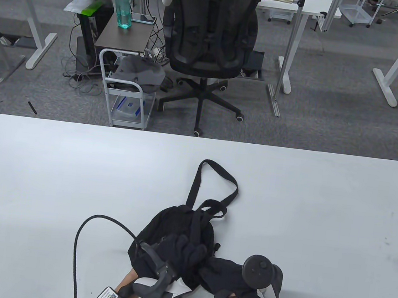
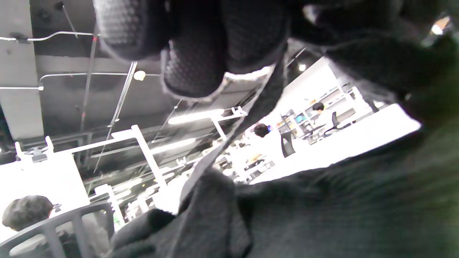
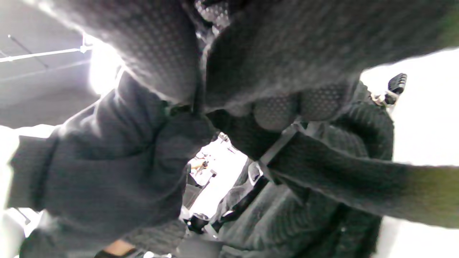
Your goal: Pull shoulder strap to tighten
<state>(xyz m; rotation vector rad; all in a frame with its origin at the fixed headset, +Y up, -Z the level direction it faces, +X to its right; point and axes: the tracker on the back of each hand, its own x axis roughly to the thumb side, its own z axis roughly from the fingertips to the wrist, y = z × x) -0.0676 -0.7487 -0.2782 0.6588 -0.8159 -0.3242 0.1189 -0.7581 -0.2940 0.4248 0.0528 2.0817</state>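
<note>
A black backpack lies on the white desk, near its front edge. The left hand rests on the backpack with fingers lying over it. The right hand is just beside it, fingers curled around a shoulder strap.

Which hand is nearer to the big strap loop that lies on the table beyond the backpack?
Left. The left hand rests on top of the backpack, just below the strap loop. The right hand is lower, at the backpack's right side, farther away.
</note>
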